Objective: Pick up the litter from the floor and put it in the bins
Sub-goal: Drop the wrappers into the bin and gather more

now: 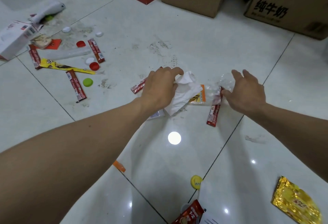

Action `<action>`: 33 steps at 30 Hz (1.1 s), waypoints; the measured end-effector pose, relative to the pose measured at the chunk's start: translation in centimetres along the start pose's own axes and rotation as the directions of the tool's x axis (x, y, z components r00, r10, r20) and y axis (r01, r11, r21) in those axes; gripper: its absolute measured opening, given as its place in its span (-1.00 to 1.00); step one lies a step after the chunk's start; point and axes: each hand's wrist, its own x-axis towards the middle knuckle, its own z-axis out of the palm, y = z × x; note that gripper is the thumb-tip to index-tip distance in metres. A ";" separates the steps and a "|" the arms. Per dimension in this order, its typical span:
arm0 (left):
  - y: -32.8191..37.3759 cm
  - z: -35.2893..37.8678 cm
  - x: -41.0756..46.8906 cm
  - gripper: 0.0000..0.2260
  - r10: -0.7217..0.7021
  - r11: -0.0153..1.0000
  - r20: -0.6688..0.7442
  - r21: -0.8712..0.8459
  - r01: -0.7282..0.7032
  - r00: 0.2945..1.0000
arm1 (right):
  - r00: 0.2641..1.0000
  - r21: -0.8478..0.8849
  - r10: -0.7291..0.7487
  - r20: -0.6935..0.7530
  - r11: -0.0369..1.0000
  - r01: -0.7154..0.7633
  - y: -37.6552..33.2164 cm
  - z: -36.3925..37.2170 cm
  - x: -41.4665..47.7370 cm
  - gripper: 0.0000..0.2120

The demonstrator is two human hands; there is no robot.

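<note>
Left hand [159, 88], centre of frame, has its fingers curled over a crumpled white tissue [184, 95] on the floor [177, 28]. It's gripping it, w/ the paper bunched between thumb & fingers. Right hand [246, 92], just right of centre, is spread & loose over a piece of crumpled clear plastic [226, 81]. Its thumb sits at the top end of a red sachet [213, 113], but nothing is clasped yet as far as I can see. An orange-yellow wrapper [197, 97] lies between the two hands, partly under the tissue. No bins in view.

Handling, my guess: tissue is v. light & soft and crushes to nothing, so a loose bunching grip anywhere works; it may tear if snagged. Clear plastic looks thin, springy, prob. slippery, so better to crush it into the palm than pinch an edge. Sachet is flat & lies tight to the tile; lift it by one end, nail under the edge.

More litter: a green cap [87, 82] & a yellow cone wrapper [62, 66] at left, a gold packet [296, 204] lower right, a yellow cap [196, 181] bottom centre.
</note>
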 end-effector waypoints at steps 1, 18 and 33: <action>0.3 0.1 -0.1 -0.68 -0.006 1.000 0.000 -0.011 0.006 1.000 | 1.000 0.002 0.012 0.018 1.000 -0.012 0.4 0.1 0.1 -0.40; 1.2 0.4 -1.6 -0.65 -0.089 0.994 -0.007 -0.058 0.088 0.996 | 0.998 0.160 -0.041 0.051 0.987 0.032 0.7 1.8 1.2 -0.37; 1.0 0.9 -2.6 -0.65 -0.138 0.987 -0.006 -0.089 0.137 0.990 | 0.996 0.244 -0.030 0.078 0.970 0.010 1.5 3.2 -0.3 -0.61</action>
